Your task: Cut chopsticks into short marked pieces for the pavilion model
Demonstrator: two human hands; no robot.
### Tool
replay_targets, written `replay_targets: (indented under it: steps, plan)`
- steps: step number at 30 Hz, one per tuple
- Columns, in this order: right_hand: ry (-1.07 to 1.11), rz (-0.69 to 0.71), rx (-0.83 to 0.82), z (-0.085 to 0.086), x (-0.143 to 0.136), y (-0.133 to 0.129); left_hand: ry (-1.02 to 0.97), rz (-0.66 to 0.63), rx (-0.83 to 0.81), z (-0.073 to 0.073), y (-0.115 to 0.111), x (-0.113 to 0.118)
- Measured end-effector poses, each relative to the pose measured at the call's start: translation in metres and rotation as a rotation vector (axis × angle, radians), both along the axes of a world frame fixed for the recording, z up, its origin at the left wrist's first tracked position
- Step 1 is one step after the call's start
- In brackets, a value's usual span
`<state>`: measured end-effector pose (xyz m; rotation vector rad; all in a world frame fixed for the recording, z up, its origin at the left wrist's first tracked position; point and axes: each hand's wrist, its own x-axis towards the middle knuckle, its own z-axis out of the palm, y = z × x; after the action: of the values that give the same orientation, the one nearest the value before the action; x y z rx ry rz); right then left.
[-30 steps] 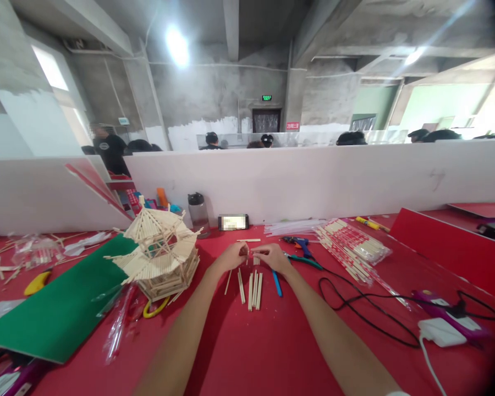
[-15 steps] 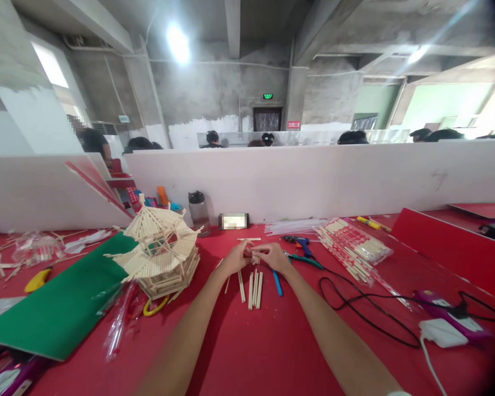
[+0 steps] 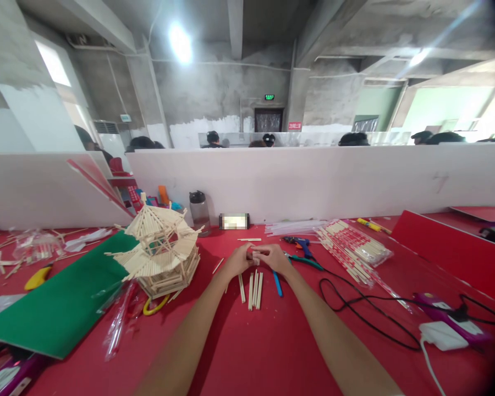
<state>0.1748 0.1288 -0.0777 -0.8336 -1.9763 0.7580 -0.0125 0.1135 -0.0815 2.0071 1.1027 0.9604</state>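
My left hand (image 3: 240, 260) and my right hand (image 3: 274, 258) meet over the middle of the red table. Between their fingertips they pinch a small cluster of short wooden sticks (image 3: 256, 260), partly hidden by the fingers. Several cut sticks (image 3: 254, 290) lie side by side just below the hands. Another pair of sticks (image 3: 241, 288) rests to their left, under my left wrist. A blue tool like a slim knife (image 3: 278, 284) lies beside my right hand. To the left stands a pagoda model (image 3: 160, 250) built of wooden sticks.
A blue glue gun (image 3: 302, 246), teal-handled pliers (image 3: 306, 259), bagged sticks (image 3: 350, 245) and a black cable (image 3: 367, 297) lie right. A green board (image 3: 61, 297), bottle (image 3: 199, 212) and phone (image 3: 234, 221) are on the table. A white partition (image 3: 292, 181) runs behind; people sit beyond it.
My fingers have shifted slightly around the small sticks, and the hands stay in nearly the same place. Beyond the partition, a person at the left has moved lower.
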Motion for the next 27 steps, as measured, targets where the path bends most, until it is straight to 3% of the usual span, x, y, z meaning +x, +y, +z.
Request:
replay_targets:
  steps: [9,14,27]
  plan:
    - [-0.101,0.026,0.082,0.008,0.003,-0.005,-0.055,0.025,-0.042,-0.006,0.003,0.003]
    - [-0.101,0.030,0.105,0.004,0.002,-0.004,-0.020,0.049,0.023,-0.003,0.002,0.005]
    - [-0.012,0.088,0.018,0.000,0.003,-0.002,0.074,0.044,-0.005,0.008,0.001,0.007]
